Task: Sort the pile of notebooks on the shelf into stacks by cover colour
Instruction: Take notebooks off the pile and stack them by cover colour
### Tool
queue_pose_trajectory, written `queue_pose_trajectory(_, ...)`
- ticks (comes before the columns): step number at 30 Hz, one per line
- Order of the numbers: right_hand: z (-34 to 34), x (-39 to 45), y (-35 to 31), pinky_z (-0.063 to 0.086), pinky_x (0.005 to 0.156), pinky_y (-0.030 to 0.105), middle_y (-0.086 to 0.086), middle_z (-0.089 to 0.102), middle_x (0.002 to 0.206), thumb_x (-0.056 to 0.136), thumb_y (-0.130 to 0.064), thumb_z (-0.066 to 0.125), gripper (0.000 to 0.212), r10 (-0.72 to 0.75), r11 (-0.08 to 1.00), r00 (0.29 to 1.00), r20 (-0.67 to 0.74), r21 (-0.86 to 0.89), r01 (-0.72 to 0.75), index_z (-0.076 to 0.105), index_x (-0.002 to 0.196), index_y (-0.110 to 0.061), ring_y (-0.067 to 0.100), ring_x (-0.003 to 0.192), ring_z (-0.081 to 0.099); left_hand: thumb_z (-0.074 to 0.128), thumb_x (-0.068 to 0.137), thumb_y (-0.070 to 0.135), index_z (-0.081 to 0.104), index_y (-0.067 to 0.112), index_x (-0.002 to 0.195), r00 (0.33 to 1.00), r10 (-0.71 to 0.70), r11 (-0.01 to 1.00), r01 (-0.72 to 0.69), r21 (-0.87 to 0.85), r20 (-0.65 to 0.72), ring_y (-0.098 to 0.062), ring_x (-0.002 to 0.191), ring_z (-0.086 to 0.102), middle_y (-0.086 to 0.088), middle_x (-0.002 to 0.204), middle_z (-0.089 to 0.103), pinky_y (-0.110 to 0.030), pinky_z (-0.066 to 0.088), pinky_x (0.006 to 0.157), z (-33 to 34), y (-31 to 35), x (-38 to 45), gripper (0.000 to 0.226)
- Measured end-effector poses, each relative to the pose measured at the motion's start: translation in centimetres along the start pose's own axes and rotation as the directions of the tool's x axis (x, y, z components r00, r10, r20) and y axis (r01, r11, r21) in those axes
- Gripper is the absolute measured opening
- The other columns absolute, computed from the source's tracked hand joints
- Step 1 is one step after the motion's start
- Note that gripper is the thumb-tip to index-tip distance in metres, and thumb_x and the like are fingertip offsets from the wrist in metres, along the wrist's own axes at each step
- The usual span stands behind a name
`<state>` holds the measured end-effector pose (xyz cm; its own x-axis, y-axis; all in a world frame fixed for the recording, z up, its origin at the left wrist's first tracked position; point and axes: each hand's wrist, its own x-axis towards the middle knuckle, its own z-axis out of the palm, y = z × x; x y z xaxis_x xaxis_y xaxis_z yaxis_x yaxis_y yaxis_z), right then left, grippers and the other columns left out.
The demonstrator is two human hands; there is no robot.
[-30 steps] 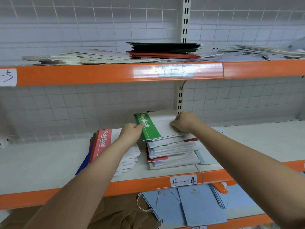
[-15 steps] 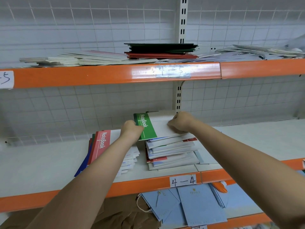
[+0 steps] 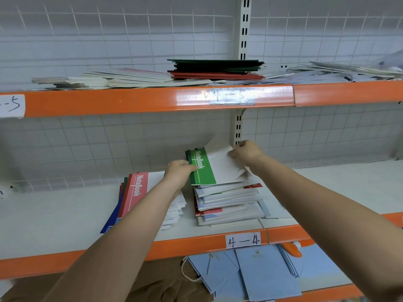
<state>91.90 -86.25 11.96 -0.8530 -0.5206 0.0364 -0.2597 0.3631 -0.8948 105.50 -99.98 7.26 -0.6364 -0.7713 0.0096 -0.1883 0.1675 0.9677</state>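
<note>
Both hands hold one green notebook (image 3: 206,167) above a pile on the middle shelf (image 3: 54,216). Left hand (image 3: 177,173) grips the notebook's green spine edge, fingers curled round it. Right hand (image 3: 245,152) pinches the far right corner of its white cover, lifting that corner so the notebook tilts up toward the back wall. "NoteBook" is printed in white down the green band.

Directly beneath it sits the unsorted pile (image 3: 226,203), a loose heap of notebooks with white, red and pale blue edges showing, none squared up. Just to the left of that pile, partly hidden under the left forearm, lies a second stack (image 3: 133,197) topped by a pink-red notebook with the same "NoteBook" lettering; blue, green and dark red spines fan out from its left side.

An orange rail along the shelf front carries a handwritten label (image 3: 243,240) reading "4—4". On the upper shelf (image 3: 130,101) rest dark green and red covers (image 3: 216,68) among pale flat booklets. Below, light blue paper bags (image 3: 266,273) lie on the bottom shelf.
</note>
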Motion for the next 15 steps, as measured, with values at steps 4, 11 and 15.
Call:
queue_pose_trajectory(4,0.0,-0.2,0.1,0.043,0.056,0.028,0.009,0.052,0.084,0.091,-0.004,0.056,0.014,-0.015,0.995,1.0,-0.026,0.102,0.018,0.052,0.08,-0.012,0.018,0.063,0.048,0.063,0.088,0.021,0.063,0.004,0.107,1.0,-0.017,0.999,0.018,-0.036,0.019,-0.027,0.096,0.058,-0.011,0.105,0.065,-0.032,0.043,0.082,-0.4,0.2,-0.2,0.025)
queue_pose_trajectory(11,1.7,-0.8,-0.3,0.043,0.053,0.018,0.003,0.053,0.071,0.089,-0.002,0.06,0.024,-0.084,0.979,0.996,0.041,0.187,0.075,0.051,0.07,-0.013,0.015,0.062,0.05,0.052,0.091,0.0,0.055,0.006,0.088,0.997,-0.071,0.973,0.064,-0.221,-0.024,-0.024,0.08,0.065,-0.013,0.091,0.066,-0.035,0.054,0.072,-2.1,0.4,0.4,0.007)
queue_pose_trajectory(15,1.3,-0.6,-0.2,0.056,0.064,0.031,0.015,0.063,0.083,0.09,-0.011,0.061,0.016,-0.077,0.997,0.996,0.034,-0.016,0.078,0.057,0.077,-0.005,0.025,0.069,0.059,0.045,0.092,-0.002,0.053,0.003,0.106,0.992,-0.097,0.968,0.074,-0.241,-0.086,-0.025,0.076,0.064,-0.015,0.092,0.064,-0.033,0.053,0.061,-4.6,-0.3,0.3,0.017)
